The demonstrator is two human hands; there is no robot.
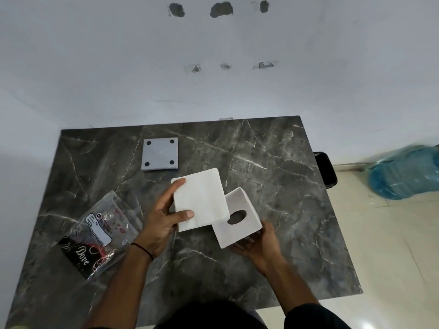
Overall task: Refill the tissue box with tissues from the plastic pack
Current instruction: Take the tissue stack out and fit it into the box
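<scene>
My left hand (161,217) grips a thick white stack of tissues (200,200) by its left edge, thumb on top, held above the table's middle. Just to its right, my right hand (259,243) holds the white cube tissue box (240,226) from its lower right side, tilted, with the oval opening facing up. The stack overlaps the box's upper left corner. The plastic pack (99,231), clear with a black "Dove" label, lies flat and looks emptied at the left of the table.
A grey square base plate (160,154) with dark round pads at its corners lies on the dark marble table (285,176) near the back. A black object (325,169) sits beside the table's right edge, a blue water jug (403,173) on the floor.
</scene>
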